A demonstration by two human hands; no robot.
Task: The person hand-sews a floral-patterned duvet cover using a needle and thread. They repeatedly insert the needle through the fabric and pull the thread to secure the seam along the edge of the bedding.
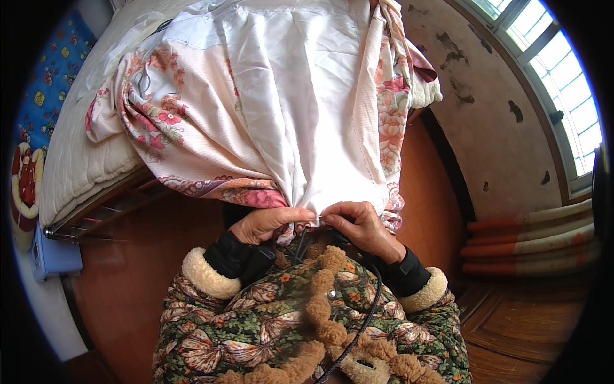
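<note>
A wide cloth with a white lining (297, 96) and a pink floral border (168, 120) spreads from the bed down to my lap. My left hand (268, 223) pinches a gathered part of its near edge between thumb and fingers. Just to the right, my right hand (357, 223) has thumb and forefinger closed on a thin, pale sliver that looks like a sewing needle (320, 218), close to the left fingertips. Any thread is too fine to make out. Dashed stitch lines run along the lining's sides.
The cloth lies over a bed with a cream quilted pad (91, 168) and a metal frame. A blue plastic box (57, 254) stands at left. Folded orange-and-cream padding (527, 237) is stacked at right, below a barred window (561, 81). A black cord (357, 336) hangs over my patterned coat.
</note>
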